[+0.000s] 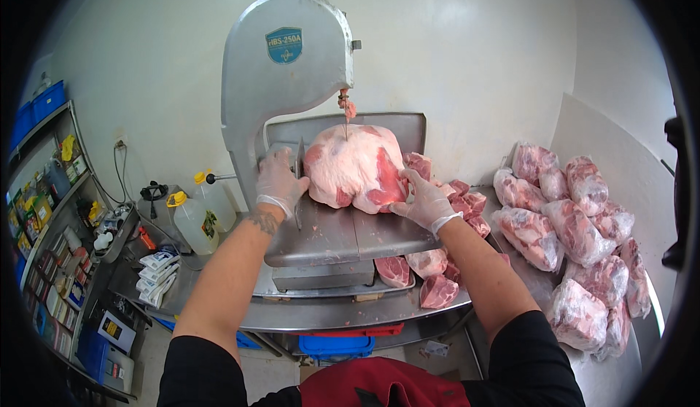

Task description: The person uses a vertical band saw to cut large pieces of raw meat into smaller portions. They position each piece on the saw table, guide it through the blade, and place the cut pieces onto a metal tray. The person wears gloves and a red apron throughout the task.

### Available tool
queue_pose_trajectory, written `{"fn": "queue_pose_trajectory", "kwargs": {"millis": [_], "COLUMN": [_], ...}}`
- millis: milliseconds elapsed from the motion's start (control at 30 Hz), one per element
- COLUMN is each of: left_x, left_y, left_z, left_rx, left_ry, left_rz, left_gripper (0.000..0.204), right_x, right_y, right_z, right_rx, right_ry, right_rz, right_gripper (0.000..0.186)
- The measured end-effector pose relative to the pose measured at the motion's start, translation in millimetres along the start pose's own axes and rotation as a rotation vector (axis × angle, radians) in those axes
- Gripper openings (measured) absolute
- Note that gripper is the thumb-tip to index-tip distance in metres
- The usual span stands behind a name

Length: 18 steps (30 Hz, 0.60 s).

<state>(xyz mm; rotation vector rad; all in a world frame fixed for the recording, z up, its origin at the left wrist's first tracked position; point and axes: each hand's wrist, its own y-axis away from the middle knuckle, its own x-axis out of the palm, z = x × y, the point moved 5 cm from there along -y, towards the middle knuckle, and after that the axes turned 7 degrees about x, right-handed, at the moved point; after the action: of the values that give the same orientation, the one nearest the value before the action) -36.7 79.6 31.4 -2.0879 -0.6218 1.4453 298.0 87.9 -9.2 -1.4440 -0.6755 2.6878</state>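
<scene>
A large, pale, fatty piece of meat [355, 166] with red patches lies on the steel table of a bandsaw [288, 49]. The saw's thin blade [346, 124] comes down to its top, with pink scraps clinging above. My right hand [425, 201], in a see-through glove, grips the meat's right side with thumb and fingers apart. My left hand [281, 179], gloved too, is curled against the upright metal guide plate [300, 160] left of the meat, its thumb at the plate's front edge. Cut meat chunks [467, 204] lie right of the meat, past my right hand.
More chunks [439, 290] sit below the saw table's front edge. Several plastic-wrapped meat pieces [580, 228] are heaped on the right-hand counter [536, 290]. Two jugs [193, 221] and white packets [157, 274] stand at left, near a loaded shelf [55, 206]. A wall rises behind.
</scene>
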Motion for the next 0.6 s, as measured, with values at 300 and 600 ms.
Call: {"fn": "queue_pose_trajectory", "kwargs": {"millis": [300, 600], "left_x": [21.3, 17.4], "left_y": [-33.1, -61.3], "left_z": [20.1, 17.2], "left_rx": [0.148, 0.108], "left_ry": [0.174, 0.058], "left_rz": [0.213, 0.409], "left_gripper": [0.080, 0.064], "right_x": [1.6, -0.5], "right_y": [-9.2, -13.3], "right_z": [-9.5, -6.2], "right_rx": [-0.047, -0.065], "right_ry": [0.019, 0.068], "right_rz": [-0.021, -0.038], "right_gripper": [0.083, 0.084]}}
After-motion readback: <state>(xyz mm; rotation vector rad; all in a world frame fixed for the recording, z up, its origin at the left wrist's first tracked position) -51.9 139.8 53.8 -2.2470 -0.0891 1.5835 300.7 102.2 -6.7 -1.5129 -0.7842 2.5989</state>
